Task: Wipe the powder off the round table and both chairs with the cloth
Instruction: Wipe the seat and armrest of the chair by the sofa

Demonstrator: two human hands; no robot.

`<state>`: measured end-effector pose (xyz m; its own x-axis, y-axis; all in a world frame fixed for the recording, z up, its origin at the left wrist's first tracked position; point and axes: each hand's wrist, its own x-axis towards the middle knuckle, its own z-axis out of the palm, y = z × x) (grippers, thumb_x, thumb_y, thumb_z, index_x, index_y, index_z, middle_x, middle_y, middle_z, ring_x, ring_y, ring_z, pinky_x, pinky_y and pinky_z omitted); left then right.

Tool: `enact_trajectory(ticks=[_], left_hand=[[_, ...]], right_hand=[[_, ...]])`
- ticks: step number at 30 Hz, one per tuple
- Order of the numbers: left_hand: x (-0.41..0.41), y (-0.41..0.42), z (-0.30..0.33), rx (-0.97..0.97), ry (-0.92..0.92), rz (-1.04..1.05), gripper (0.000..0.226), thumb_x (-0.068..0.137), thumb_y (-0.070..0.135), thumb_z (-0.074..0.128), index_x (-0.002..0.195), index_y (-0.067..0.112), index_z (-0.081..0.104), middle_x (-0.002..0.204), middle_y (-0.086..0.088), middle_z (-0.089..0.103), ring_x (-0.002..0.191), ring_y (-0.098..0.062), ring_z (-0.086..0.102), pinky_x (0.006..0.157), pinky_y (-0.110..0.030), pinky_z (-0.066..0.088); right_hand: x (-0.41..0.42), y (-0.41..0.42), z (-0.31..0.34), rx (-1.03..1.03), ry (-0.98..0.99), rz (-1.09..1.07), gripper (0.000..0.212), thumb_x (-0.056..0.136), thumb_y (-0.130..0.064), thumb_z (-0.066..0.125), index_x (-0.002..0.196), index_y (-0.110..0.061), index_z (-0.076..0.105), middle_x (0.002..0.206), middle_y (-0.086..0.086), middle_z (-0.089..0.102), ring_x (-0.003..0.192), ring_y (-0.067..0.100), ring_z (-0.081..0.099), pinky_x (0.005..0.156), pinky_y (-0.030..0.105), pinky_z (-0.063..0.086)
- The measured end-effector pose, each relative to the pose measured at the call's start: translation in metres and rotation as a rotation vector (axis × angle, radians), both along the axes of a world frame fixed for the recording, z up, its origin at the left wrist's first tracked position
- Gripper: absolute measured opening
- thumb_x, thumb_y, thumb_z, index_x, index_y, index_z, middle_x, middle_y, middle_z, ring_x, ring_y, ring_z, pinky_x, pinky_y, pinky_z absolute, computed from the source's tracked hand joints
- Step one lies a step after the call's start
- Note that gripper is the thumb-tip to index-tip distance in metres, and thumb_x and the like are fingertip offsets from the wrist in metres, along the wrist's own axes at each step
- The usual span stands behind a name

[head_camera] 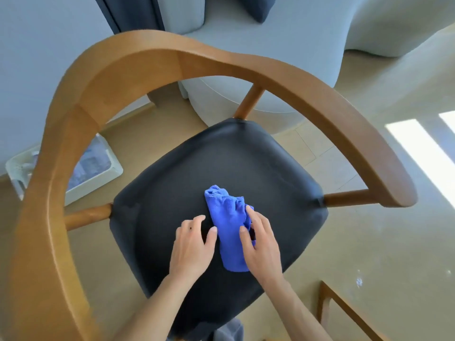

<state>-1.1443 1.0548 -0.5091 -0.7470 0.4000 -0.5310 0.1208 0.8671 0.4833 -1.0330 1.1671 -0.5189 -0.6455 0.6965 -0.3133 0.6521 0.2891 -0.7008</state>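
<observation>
A wooden chair (128,70) with a curved backrest and a dark padded seat (197,168) fills the view. A bunched blue cloth (225,217) lies on the middle of the seat. My right hand (261,244) grips the cloth's right side, thumb and fingers curled into its folds. My left hand (192,244) hovers just left of the cloth with relaxed, slightly bent fingers and holds nothing. No powder shows plainly on the seat. The round table is out of view.
A white plastic bin (98,166) stands on the floor behind the chair's left side. A pale sofa (270,45) with a dark cushion sits beyond. A wooden frame edge (344,313) shows at lower right, near white specks (359,281) on the floor.
</observation>
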Motion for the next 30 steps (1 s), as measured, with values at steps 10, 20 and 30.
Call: enact_trajectory(ticks=[10, 20, 30], left_hand=[[0.028, 0.075, -0.004, 0.043, -0.123, 0.271, 0.08, 0.074, 0.025, 0.066, 0.14, 0.018, 0.021, 0.118, -0.005, 0.041, 0.102, -0.026, 0.052, 0.08, -0.044, 0.05], [-0.13, 0.027, -0.026, -0.174, 0.452, -0.459, 0.081, 0.078, 0.044, 0.067, 0.147, 0.03, 0.026, 0.138, -0.015, 0.03, 0.112, -0.04, 0.044, 0.08, -0.05, 0.048], [-0.128, 0.034, -0.063, -0.146, 0.76, -0.451, 0.063, 0.079, 0.036, 0.067, 0.137, 0.025, 0.044, 0.123, -0.024, 0.047, 0.08, -0.037, 0.049, 0.06, -0.045, 0.043]], right_hand=[[0.068, 0.053, -0.021, 0.142, -0.045, -0.184, 0.036, 0.097, -0.02, 0.052, 0.133, -0.024, 0.052, 0.131, -0.013, 0.051, 0.122, 0.007, 0.047, 0.102, 0.042, 0.046], [0.014, 0.089, -0.051, 0.51, -0.239, 0.136, 0.048, 0.095, -0.04, 0.04, 0.14, -0.025, 0.048, 0.153, 0.005, 0.035, 0.143, 0.027, 0.025, 0.116, 0.044, 0.018], [-0.008, 0.089, -0.079, 0.632, -0.436, 0.295, 0.06, 0.093, -0.045, 0.03, 0.148, -0.022, 0.036, 0.159, 0.011, 0.022, 0.147, 0.034, 0.015, 0.116, 0.058, 0.012]])
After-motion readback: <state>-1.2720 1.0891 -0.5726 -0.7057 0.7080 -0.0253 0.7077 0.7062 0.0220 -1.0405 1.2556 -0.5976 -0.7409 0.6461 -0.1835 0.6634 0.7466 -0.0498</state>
